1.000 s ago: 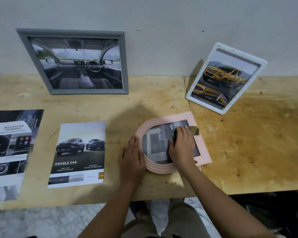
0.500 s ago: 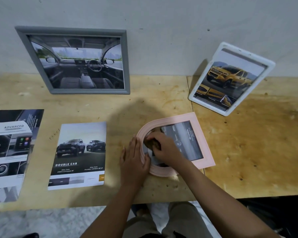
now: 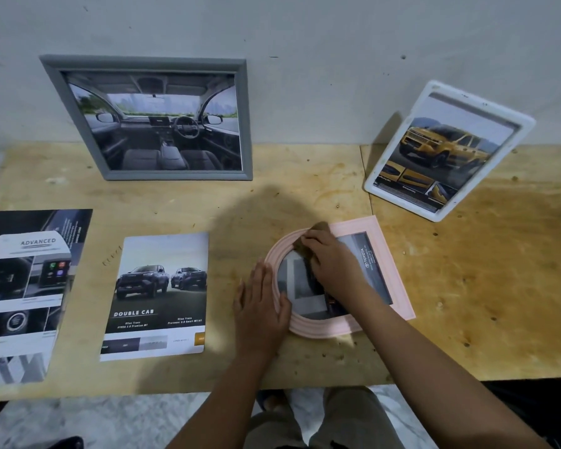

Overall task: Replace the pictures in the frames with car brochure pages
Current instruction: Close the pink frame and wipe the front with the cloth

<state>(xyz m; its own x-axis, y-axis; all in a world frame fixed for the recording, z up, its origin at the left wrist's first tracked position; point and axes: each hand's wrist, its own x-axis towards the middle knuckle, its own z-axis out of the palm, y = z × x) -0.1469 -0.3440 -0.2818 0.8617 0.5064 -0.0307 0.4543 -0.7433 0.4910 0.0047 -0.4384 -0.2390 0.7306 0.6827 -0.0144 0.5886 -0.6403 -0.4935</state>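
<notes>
Pressed flat left hand [image 3: 261, 306] on pink arched picture frame [image 3: 388, 270]; clutched brown wad [image 3: 319, 226] against its pane in right hand [image 3: 332, 264].

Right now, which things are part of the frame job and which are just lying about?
In use: pink frame, page inside it, brown piece gripped by the right hand, left hand flat on its rim.
Idle: grey frame and white frame, both showing car pictures; DOUBLE CAB page and ADVANCED page loose on the table.
</notes>
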